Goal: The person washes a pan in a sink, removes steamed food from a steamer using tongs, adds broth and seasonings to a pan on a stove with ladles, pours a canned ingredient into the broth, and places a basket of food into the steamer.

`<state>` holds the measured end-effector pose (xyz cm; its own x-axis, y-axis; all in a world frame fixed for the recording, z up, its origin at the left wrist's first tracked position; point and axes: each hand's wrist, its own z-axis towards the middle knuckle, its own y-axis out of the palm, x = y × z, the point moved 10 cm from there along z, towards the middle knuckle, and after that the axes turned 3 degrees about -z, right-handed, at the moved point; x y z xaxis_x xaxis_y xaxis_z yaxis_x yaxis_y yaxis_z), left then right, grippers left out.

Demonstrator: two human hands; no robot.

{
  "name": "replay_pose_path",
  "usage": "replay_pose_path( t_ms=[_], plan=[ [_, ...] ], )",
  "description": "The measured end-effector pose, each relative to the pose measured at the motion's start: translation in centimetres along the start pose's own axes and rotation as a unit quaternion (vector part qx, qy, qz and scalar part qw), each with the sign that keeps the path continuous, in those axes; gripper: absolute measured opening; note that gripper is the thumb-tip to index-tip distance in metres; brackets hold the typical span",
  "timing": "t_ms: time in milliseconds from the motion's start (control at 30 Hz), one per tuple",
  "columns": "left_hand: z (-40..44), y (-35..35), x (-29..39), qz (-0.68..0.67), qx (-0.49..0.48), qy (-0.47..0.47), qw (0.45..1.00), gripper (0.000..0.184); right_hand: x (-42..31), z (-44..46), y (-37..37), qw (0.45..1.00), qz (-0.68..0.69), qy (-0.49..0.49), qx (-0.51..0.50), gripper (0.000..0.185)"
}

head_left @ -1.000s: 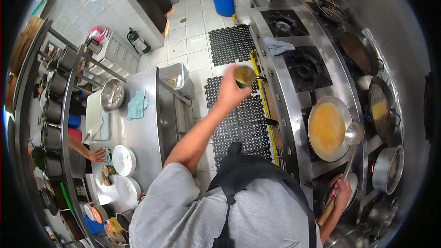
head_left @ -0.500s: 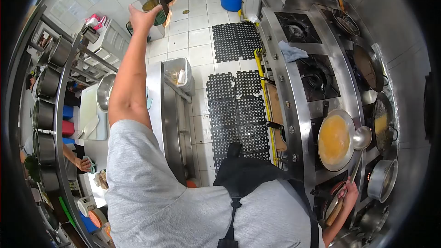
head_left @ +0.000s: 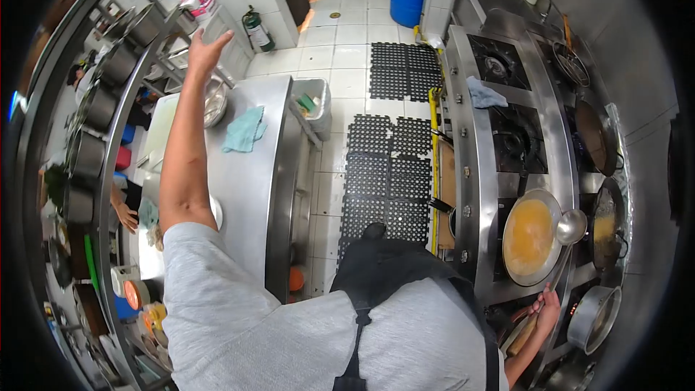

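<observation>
My left hand (head_left: 209, 52) reaches out at the upper left, thumb and fingers apart with nothing between them. Below it on the steel counter are a metal bowl (head_left: 215, 103) and a light blue cloth (head_left: 245, 129). My right hand (head_left: 546, 308), at the lower right, is closed round the long handle of a ladle (head_left: 571, 227). The ladle's bowl rests by the right rim of a pan (head_left: 531, 237) holding a yellow-orange liquid. A wooden handle (head_left: 523, 338) shows just below my right hand.
A waste bin (head_left: 313, 110) with green and white scraps stands at the counter's end. Along the stove are burners (head_left: 518, 139), a grey cloth (head_left: 486, 93), a dark pan (head_left: 605, 221) and a pot (head_left: 594, 320). Black mats (head_left: 385, 195) cover the aisle. Another person's hand (head_left: 127, 217) shows through the shelving.
The can that my left hand held is gone from it, and the fingers have spread. Green scraps now show in the bin. The view has shifted; my right hand still holds the ladle.
</observation>
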<state>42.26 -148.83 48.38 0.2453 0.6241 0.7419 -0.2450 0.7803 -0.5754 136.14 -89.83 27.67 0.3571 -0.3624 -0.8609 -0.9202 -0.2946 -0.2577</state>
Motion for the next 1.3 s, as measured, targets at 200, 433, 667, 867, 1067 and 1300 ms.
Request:
replay_pose_path(
  t_ms=[200,433,667,867,1067,1300],
  plan=[
    [-9.4,-10.6,-1.0,0.066,-0.079,-0.034,0.994,0.097,1.8,2.1,-0.7,0.999,0.013,-0.021,-0.032,0.033],
    [-26.5,-25.4,-6.5,0.126,-0.186,-0.204,0.953,0.096,4.2,4.3,0.1,0.995,0.069,0.043,-0.050,0.036],
    [-38.9,-38.4,-26.3,0.130,-0.008,-0.363,0.923,0.090,1.4,-0.5,3.6,0.993,0.103,0.046,-0.040,0.016],
    [-44.6,-39.6,-43.3,0.080,0.136,-0.405,0.901,0.104,0.8,2.3,4.4,0.993,0.074,0.027,-0.086,0.023],
    [-41.7,-34.7,-47.7,0.018,0.124,-0.305,0.944,0.107,-0.6,2.2,3.9,0.992,0.086,0.002,-0.097,0.015],
    [-36.2,-30.4,-49.5,-0.216,0.052,-0.189,0.956,0.059,-2.6,-2.8,3.8,0.993,0.113,-0.033,-0.019,0.012]
  ],
)
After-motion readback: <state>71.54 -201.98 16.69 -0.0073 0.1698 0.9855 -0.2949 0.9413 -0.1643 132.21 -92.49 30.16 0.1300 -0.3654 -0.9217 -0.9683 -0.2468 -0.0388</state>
